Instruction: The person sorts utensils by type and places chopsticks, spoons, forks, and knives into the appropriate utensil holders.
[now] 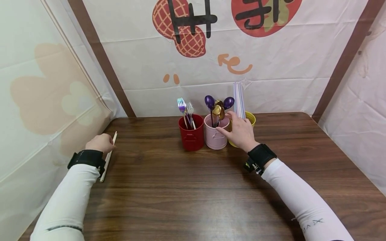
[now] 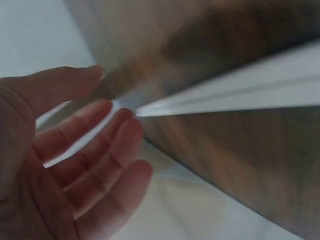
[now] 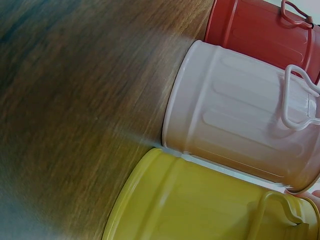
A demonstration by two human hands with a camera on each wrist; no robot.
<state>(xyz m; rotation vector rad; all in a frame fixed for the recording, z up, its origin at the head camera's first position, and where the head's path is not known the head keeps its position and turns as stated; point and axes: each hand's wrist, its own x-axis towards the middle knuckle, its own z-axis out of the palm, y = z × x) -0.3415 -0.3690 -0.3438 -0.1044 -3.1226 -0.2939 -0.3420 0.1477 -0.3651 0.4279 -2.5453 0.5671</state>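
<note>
At the table's left edge lies a pair of white chopsticks [image 1: 108, 157], parallel and close together. My left hand [image 1: 101, 144] hovers by them. The left wrist view shows that hand [image 2: 85, 155] with thumb and fingers apart and loosely bent, nothing between them, near the tip of the chopsticks [image 2: 240, 87]. My right hand [image 1: 239, 132] is over the yellow bucket [image 1: 251, 119], thumb and fingers spread by the rim of the pink bucket [image 1: 215, 140]. Purple and gold spoons [image 1: 217, 109] stand in the pink one; whether my fingertips touch them is unclear.
A red bucket [image 1: 192, 139] holding several forks [image 1: 186, 108] stands left of the pink one. Striped straw-like sticks [image 1: 239, 100] rise from the yellow bucket. Behind the wooden table [image 1: 187, 201] hangs a printed white cloth [image 1: 271, 67]; cloth also borders both sides.
</note>
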